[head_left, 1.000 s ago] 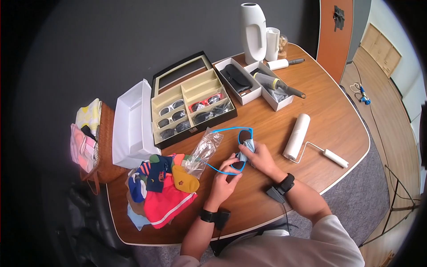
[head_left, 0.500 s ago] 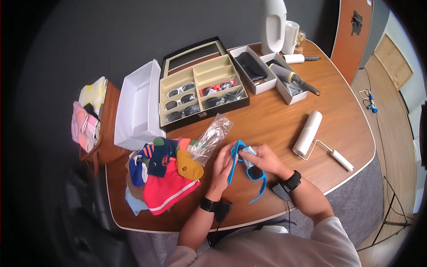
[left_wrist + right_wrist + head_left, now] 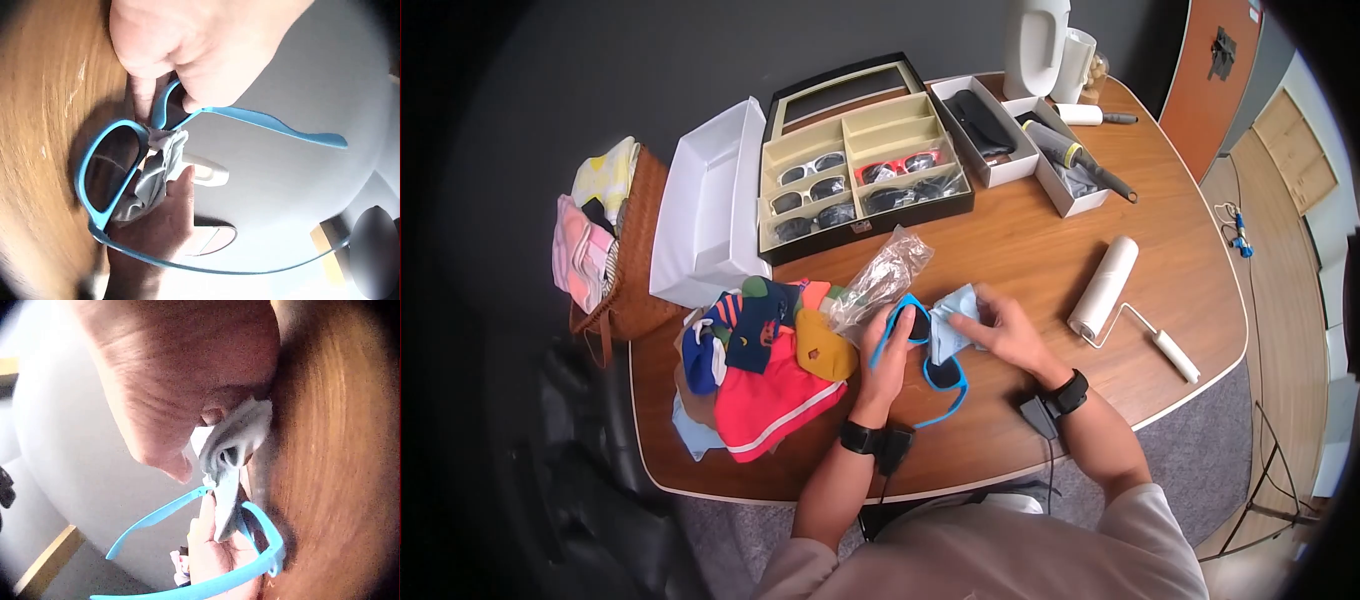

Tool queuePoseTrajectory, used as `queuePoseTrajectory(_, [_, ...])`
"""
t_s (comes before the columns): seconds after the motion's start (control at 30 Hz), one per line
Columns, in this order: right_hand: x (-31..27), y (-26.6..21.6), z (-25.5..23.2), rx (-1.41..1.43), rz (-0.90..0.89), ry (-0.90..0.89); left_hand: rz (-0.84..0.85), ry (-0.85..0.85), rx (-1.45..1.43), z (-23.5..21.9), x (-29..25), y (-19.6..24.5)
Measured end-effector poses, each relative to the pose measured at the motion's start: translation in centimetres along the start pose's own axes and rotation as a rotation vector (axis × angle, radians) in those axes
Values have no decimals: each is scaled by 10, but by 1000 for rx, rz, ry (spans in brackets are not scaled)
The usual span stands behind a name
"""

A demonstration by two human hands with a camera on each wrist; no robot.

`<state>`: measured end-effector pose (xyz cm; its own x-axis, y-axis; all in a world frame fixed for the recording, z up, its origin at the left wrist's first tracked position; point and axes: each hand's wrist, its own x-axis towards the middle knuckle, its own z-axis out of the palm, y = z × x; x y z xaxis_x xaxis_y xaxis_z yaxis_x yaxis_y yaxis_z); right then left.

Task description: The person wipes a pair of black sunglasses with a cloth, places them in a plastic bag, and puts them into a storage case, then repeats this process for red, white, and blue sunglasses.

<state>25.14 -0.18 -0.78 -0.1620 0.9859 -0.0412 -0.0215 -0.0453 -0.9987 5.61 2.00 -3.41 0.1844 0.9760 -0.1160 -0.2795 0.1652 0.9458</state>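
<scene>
Blue-framed sunglasses (image 3: 958, 388) are unfolded above the table, one lens toward my left hand (image 3: 882, 365). That hand pinches them by the near lens, its thumb over the lens, as the left wrist view shows at the blue rim (image 3: 95, 165). A pale blue cleaning cloth (image 3: 947, 328) bunches up in my right hand (image 3: 1015, 338), its thumb pressed over the fabric. In the right wrist view the crumpled cloth (image 3: 234, 440) hangs between the two hands, near the bridge of the glasses. Both temples of the sunglasses (image 3: 187, 587) point back toward my body.
A clear plastic sleeve (image 3: 890, 270) and a pile of colourful clothes (image 3: 770, 400) lie left. Behind are a display case (image 3: 890, 215) of sunglasses, a white box (image 3: 700, 220) and two smaller boxes (image 3: 1015, 165). A lint roller (image 3: 1108, 285) lies right, a wicker basket (image 3: 640, 245) far left.
The sunglasses turned in my left hand, so their temples swung from pointing left to pointing toward my body. My right hand drew the cloth off the lenses, slightly right. The head view shifted.
</scene>
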Motion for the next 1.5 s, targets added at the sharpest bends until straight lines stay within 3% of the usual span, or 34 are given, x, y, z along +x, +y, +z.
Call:
queuePoseTrajectory(0.17, [0,2,-1,98,-13,3,123,70,380,2,-2,-5])
queuePoseTrajectory(0.2, [0,0,-1,113,10,16,235,65,318,7,-2,-5])
queuePoseTrajectory(0.3, [0,-1,-2,124,23,72,194,9,170,13,-3,-1])
queuePoseTrajectory(0.43, [4,8,-6,128,-20,133,141,19,273,8,-5,-5])
queuePoseTrajectory(0.47, [4,8,-6,150,-7,135,198,13,301,8,-5,-3])
queuePoseTrajectory(0.67, [-2,-8,-4,-58,138,-57,211,-28,234,10,-4,-4])
queuePoseTrajectory(0.77, [-3,-15,-1,-218,93,-99,229,-45,379,14,-9,9])
queuePoseTrajectory(0.87, [-1,-9,3,-413,-44,-30,179,-97,251,8,-5,-6])
queuePoseTrajectory(1.07, [0,-12,5,-585,-67,76,170,-126,319,6,-3,-9])
queuePoseTrajectory(1.27, [1,-6,9,-416,-73,216,115,-216,298,13,-11,8])
queuePoseTrajectory(1.5, [1,-2,13,-380,-65,219,162,-256,282,11,-10,3])
